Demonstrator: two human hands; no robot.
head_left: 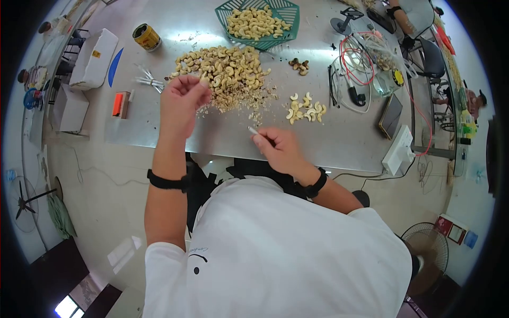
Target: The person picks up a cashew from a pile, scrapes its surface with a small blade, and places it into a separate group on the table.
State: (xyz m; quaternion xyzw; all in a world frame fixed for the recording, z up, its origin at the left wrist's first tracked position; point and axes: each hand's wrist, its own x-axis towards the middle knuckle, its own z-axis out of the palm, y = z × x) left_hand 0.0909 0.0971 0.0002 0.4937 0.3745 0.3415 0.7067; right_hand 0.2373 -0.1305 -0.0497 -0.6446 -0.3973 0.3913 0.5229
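My left hand (181, 100) pinches a cashew (204, 81) between thumb and forefinger, over the left side of a large heap of cashews (233, 66). Crumbs and skin flakes (241, 100) spread along the heap's near edge. Closer to the table's front edge, my right hand (281, 150) is closed around a small slim tool (253, 130); only its pale, flat tip shows beyond the fingers. To the right of the heap lie a small group of pale cashews (306, 109) and, behind it, a few dark brown pieces (299, 66).
A green basket (292, 33) of cashews stands at the back of the metal table (164, 124). On the left are a tin (147, 38), cotton swabs (150, 79) and an orange-and-brown box (121, 105). Tangled cables (354, 63), a phone (391, 115) and a power strip (397, 150) occupy the right.
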